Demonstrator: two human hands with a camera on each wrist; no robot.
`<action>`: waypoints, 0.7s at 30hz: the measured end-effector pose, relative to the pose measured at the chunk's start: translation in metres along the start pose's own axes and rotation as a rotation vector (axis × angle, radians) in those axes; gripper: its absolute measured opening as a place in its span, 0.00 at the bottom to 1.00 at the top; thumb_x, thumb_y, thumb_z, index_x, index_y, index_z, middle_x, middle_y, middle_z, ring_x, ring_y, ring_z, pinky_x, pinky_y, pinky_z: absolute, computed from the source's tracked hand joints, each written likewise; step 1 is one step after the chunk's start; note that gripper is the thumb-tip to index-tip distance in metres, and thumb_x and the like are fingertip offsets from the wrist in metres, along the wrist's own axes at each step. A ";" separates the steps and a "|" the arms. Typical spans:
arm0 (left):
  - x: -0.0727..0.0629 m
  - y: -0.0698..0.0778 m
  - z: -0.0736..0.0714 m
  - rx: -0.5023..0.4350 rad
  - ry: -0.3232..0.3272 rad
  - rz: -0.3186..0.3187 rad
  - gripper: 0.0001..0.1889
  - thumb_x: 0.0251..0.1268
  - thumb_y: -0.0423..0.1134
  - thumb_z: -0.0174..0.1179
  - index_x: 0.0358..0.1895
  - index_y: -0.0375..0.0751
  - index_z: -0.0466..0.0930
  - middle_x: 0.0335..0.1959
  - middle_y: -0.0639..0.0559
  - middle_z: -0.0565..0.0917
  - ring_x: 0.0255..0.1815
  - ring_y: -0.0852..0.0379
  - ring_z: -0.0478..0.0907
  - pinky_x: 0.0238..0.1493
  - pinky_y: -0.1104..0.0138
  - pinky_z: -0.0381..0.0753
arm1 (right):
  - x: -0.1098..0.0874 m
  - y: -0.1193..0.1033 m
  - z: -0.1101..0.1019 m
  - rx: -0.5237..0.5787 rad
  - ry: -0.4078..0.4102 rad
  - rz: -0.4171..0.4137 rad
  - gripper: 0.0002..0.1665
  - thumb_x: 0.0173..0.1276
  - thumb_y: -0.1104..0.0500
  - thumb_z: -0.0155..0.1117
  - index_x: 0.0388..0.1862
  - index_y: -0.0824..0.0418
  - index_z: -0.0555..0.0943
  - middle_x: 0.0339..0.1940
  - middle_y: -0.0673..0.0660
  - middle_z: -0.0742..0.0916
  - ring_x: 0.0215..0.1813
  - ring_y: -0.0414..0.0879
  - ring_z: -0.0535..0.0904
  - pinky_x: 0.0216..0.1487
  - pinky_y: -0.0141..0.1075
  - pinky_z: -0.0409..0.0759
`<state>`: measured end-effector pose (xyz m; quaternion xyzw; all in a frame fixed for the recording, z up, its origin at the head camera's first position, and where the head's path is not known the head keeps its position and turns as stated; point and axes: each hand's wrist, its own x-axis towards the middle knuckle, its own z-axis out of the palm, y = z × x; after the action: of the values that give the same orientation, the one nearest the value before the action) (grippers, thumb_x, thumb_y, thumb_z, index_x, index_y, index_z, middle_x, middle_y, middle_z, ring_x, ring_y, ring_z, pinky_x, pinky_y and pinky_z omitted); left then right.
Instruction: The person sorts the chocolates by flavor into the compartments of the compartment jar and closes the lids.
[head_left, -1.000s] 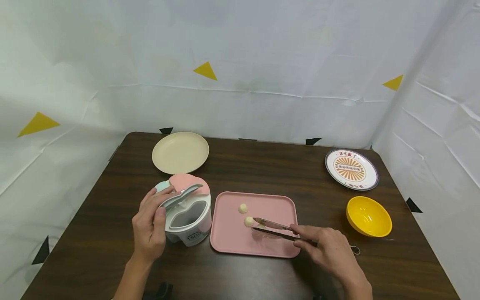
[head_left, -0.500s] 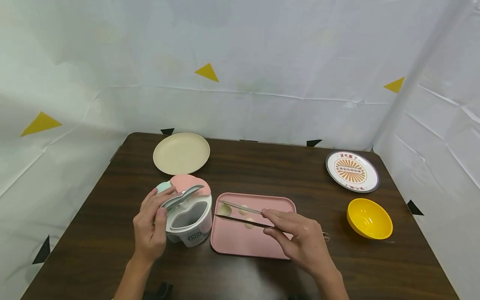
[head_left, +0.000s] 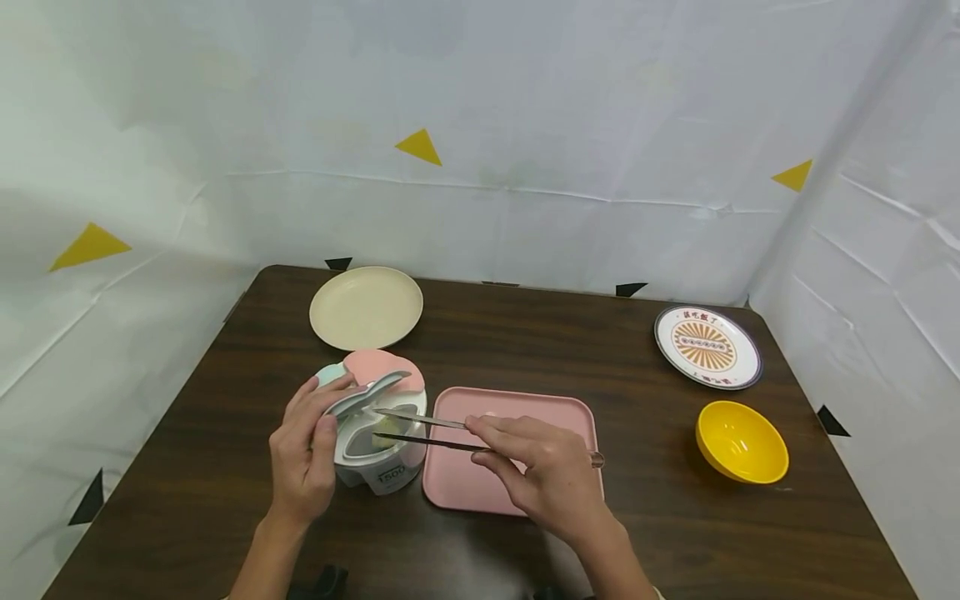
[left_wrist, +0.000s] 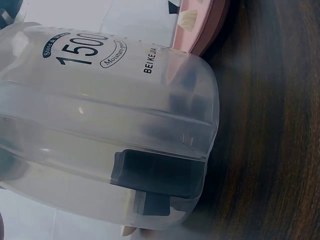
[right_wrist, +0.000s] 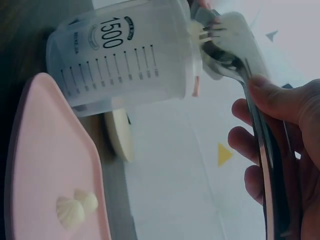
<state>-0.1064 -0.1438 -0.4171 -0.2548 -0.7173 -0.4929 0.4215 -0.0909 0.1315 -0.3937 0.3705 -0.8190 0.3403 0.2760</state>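
Note:
My left hand [head_left: 303, 450] holds up a grey flap lid [head_left: 367, 395] of a clear, compartmented storage container [head_left: 391, 477] marked 1500. The uncovered compartment faces my right hand [head_left: 536, 467], which grips metal serving tongs [head_left: 438, 443] with a fork-like tip and a spoon-like tip. Their tips are over this opening, and a pale shell-shaped piece [head_left: 386, 433] shows between them. Two similar shell-shaped pieces [right_wrist: 70, 212] lie on the pink tray [right_wrist: 50, 150] in the right wrist view. In the head view my right hand covers part of that tray.
Behind the container lies a cream plate [head_left: 366, 308]. A white patterned plate [head_left: 707, 347] and a yellow bowl [head_left: 742, 442] stand at the right side of the dark wooden table [head_left: 510, 333]. The tray's left edge is close beside the container.
My right hand has moved left with the tongs, from the tray to over the container's opening, carrying a shell-shaped piece. My left hand keeps holding the flap lid up.

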 end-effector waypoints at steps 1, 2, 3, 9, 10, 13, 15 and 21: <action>0.000 0.000 0.000 -0.002 0.001 0.001 0.15 0.64 0.26 0.44 0.42 0.25 0.82 0.39 0.33 0.85 0.53 0.42 0.81 0.67 0.50 0.62 | 0.000 -0.001 0.000 -0.014 -0.007 -0.002 0.26 0.53 0.59 0.77 0.54 0.54 0.86 0.46 0.47 0.89 0.47 0.40 0.86 0.47 0.34 0.81; 0.000 0.000 0.000 -0.003 0.002 0.002 0.15 0.64 0.26 0.44 0.41 0.25 0.82 0.39 0.34 0.85 0.53 0.42 0.81 0.67 0.51 0.62 | 0.000 -0.001 0.000 -0.027 -0.014 -0.004 0.26 0.53 0.59 0.77 0.54 0.53 0.86 0.46 0.46 0.89 0.47 0.41 0.86 0.47 0.35 0.81; 0.000 0.000 0.000 -0.004 0.003 0.002 0.15 0.64 0.26 0.44 0.41 0.25 0.82 0.39 0.34 0.85 0.53 0.42 0.81 0.68 0.51 0.62 | 0.000 -0.002 0.000 -0.036 -0.022 -0.005 0.26 0.53 0.59 0.77 0.55 0.53 0.86 0.46 0.46 0.89 0.48 0.41 0.86 0.48 0.35 0.81; 0.001 0.000 0.000 -0.005 0.014 0.003 0.15 0.63 0.25 0.44 0.41 0.24 0.82 0.39 0.32 0.84 0.53 0.43 0.81 0.67 0.52 0.62 | -0.001 -0.001 -0.004 -0.028 -0.061 0.008 0.29 0.54 0.57 0.77 0.58 0.54 0.84 0.48 0.47 0.88 0.48 0.40 0.85 0.45 0.34 0.80; 0.001 0.000 0.000 -0.004 0.015 0.003 0.15 0.63 0.25 0.44 0.41 0.24 0.82 0.39 0.32 0.84 0.53 0.43 0.81 0.67 0.51 0.62 | -0.002 0.000 -0.006 -0.018 -0.066 0.016 0.29 0.54 0.57 0.77 0.58 0.54 0.83 0.48 0.47 0.88 0.48 0.40 0.85 0.45 0.34 0.80; 0.001 0.001 0.000 -0.005 0.015 0.005 0.15 0.63 0.25 0.45 0.41 0.24 0.82 0.39 0.32 0.84 0.53 0.43 0.81 0.67 0.51 0.62 | -0.008 0.003 -0.013 -0.001 -0.081 0.061 0.33 0.54 0.57 0.77 0.61 0.55 0.81 0.50 0.47 0.87 0.49 0.40 0.84 0.44 0.34 0.80; 0.001 0.001 0.000 -0.006 0.016 0.005 0.15 0.63 0.25 0.44 0.41 0.24 0.82 0.39 0.33 0.84 0.53 0.43 0.82 0.67 0.52 0.62 | -0.013 0.007 -0.019 -0.016 -0.086 0.101 0.36 0.53 0.56 0.78 0.63 0.54 0.80 0.50 0.46 0.87 0.47 0.39 0.84 0.44 0.34 0.80; 0.000 0.000 0.001 -0.007 0.014 0.003 0.15 0.64 0.25 0.44 0.41 0.24 0.82 0.39 0.33 0.85 0.53 0.43 0.81 0.68 0.53 0.62 | -0.037 0.024 -0.036 -0.100 -0.121 0.276 0.37 0.52 0.55 0.79 0.64 0.49 0.80 0.50 0.40 0.85 0.38 0.34 0.81 0.34 0.30 0.77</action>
<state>-0.1068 -0.1433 -0.4171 -0.2540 -0.7120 -0.4967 0.4264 -0.0816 0.1861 -0.4055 0.2599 -0.8932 0.3110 0.1947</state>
